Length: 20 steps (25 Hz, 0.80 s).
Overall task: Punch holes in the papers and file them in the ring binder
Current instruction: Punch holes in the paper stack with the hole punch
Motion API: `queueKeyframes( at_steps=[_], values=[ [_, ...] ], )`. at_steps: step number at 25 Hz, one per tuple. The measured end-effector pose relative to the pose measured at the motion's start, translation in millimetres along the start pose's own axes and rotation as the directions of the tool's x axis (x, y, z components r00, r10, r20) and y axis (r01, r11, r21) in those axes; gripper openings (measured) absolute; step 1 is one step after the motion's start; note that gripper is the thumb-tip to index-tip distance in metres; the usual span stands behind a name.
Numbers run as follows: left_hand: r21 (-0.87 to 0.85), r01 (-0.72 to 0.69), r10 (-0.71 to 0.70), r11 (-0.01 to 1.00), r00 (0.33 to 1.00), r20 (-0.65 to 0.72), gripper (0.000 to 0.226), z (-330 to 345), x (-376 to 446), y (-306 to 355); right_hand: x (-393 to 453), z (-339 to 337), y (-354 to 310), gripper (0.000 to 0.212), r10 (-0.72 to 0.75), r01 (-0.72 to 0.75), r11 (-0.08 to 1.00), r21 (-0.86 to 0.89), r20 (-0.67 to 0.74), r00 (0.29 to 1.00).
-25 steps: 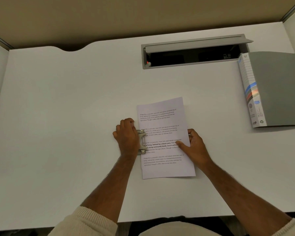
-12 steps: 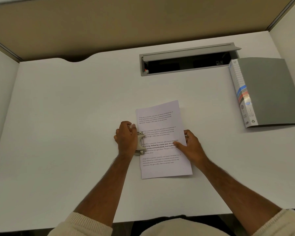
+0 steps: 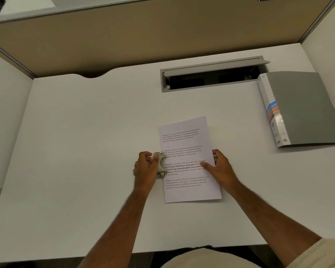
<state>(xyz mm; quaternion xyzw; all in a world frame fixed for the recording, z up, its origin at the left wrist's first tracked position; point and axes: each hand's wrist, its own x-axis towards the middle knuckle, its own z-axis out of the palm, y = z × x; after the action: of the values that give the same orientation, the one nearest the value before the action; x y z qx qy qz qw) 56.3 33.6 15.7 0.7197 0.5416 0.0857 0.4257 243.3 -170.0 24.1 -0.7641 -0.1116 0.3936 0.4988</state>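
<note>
Loosening left grip (image 3: 145,169) on punch (image 3: 161,165), right hand (image 3: 219,168) still pinching papers (image 3: 188,161).

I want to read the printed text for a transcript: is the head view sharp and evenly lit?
Head view: printed white paper sheet evenly lit, no glare, its small text soft; wide-angle lens bends the white desk edges; grey ring binder casts a thin shadow.

A white desk (image 3: 85,151) has an open grey cable tray (image 3: 213,78) below a beige partition (image 3: 143,35).

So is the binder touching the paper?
Apart. The head view shows bare desk between the ring binder and the paper.
</note>
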Motion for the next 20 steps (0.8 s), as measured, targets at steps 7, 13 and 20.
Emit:
queueKeyframes(
  at_steps=[7,13,20],
  values=[
    [-0.101,0.134,-0.127,0.986,0.989,0.073,0.021,-2,-16,4,-2,-13,0,0.039,-0.012,0.012,1.0,-0.005,-0.018,1.0],
    [-0.155,0.182,-0.166,0.971,0.98,0.112,0.023,-3,-17,11,2,-22,1,0.041,-0.017,0.017,1.0,-0.024,-0.028,0.999],
    [-0.127,0.134,-0.121,0.983,0.987,0.108,0.024,-7,0,19,11,-24,-5,0.038,-0.029,0.028,0.999,-0.02,-0.037,0.999]
  ],
)
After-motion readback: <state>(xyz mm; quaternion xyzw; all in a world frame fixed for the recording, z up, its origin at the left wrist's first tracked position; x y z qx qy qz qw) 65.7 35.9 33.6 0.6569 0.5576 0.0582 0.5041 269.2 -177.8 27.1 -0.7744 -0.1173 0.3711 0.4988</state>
